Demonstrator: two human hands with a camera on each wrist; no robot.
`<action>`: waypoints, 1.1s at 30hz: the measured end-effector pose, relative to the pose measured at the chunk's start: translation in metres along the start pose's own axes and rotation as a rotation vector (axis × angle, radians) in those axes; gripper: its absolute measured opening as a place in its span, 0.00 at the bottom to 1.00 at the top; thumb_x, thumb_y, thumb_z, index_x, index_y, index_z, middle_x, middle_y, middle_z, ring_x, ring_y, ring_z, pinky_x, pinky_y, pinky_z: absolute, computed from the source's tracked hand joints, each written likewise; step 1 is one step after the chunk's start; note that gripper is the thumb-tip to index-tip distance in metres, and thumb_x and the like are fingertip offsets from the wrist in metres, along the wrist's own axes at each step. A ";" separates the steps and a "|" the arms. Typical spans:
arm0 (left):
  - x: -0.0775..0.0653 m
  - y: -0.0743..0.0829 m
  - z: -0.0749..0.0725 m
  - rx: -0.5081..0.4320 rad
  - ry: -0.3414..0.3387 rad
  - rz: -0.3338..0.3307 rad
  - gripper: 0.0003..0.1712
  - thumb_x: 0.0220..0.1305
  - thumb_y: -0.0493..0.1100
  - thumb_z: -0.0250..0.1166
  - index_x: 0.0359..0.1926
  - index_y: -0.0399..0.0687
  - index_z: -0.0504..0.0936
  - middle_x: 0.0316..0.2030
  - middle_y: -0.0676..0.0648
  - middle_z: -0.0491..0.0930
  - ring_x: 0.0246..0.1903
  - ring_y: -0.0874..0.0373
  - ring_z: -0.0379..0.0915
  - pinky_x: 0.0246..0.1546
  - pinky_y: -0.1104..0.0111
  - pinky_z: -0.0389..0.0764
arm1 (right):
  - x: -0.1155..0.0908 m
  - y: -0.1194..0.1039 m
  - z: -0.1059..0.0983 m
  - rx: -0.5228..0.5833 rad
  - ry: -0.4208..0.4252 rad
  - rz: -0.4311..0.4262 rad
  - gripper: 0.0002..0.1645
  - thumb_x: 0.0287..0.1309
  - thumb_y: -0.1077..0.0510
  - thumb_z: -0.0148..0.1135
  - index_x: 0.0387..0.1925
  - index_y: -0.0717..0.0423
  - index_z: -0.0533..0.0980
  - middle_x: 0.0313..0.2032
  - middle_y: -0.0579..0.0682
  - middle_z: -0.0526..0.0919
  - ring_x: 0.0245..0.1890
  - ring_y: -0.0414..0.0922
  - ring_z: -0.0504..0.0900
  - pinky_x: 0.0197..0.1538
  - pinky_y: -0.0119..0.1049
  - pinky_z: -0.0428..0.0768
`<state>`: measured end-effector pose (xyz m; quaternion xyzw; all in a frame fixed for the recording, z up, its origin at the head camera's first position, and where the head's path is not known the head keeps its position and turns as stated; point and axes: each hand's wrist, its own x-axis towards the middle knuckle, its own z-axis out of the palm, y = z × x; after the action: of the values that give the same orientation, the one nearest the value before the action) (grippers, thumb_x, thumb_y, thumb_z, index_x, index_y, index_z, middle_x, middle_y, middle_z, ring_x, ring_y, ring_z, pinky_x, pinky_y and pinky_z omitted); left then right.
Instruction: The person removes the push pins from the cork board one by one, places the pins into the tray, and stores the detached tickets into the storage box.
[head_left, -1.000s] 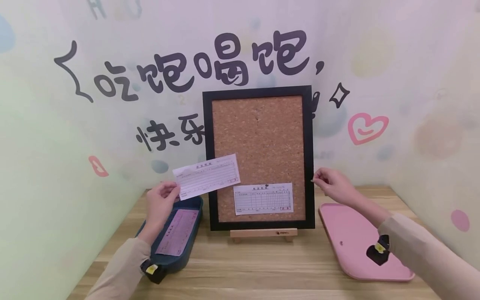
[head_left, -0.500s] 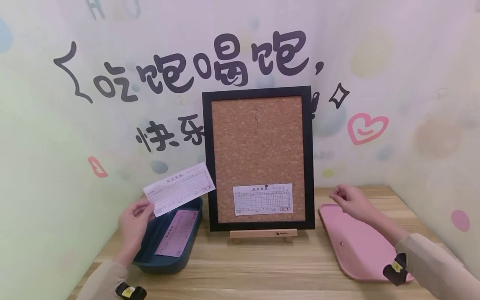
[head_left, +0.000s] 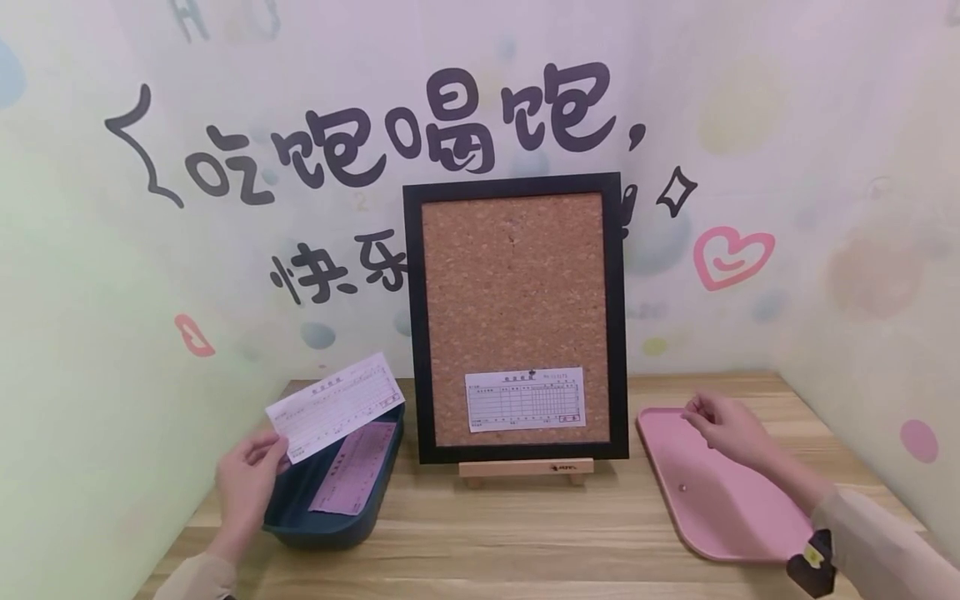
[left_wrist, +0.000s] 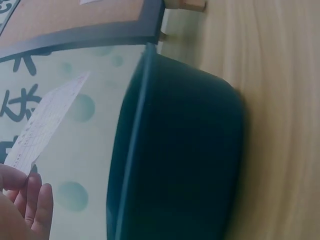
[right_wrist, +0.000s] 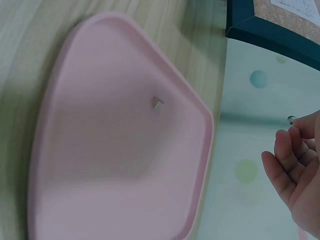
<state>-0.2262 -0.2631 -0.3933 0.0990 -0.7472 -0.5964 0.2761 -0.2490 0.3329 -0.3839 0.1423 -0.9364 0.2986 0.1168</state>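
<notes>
Just left of the bin (head_left: 324,535), the left hand (head_left: 247,479) pinches a white slip (head_left: 330,410) by its near lower corner, thumb and fingertips together on the paper. The slip slants, its far end raised toward the board (head_left: 513,292) but apart from it. Over the tray's far part, the right hand (head_left: 723,427) has thumb and fingertip closed on a tiny shiny piece (right_wrist: 291,120), too small to make out. Below that hand lies the pink tray (head_left: 750,508), with a small pin (head_left: 682,488) near its left edge. A pink slip (head_left: 352,471) leans inside the bin. Between bin and tray stands the black-framed cork board on a wooden stand (head_left: 525,468); a second white slip (head_left: 525,404) hangs low on it, a dark pin (head_left: 532,372) at its top edge. Beneath all is the table (head_left: 510,533); behind, a lettered wall (head_left: 675,83).
</notes>
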 end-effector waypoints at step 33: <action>-0.013 -0.029 -0.007 0.484 0.069 0.168 0.08 0.49 0.33 0.63 0.29 0.29 0.81 0.23 0.35 0.81 0.20 0.58 0.78 0.16 0.80 0.68 | -0.049 0.044 0.039 0.076 -0.226 -0.003 0.03 0.52 0.65 0.57 0.25 0.59 0.73 0.17 0.41 0.70 0.17 0.29 0.64 0.19 0.26 0.67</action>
<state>-0.2168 -0.2710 -0.4239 0.1199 -0.8639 -0.3715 0.3183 -0.2227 0.3538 -0.4524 0.1806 -0.9314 0.3160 0.0053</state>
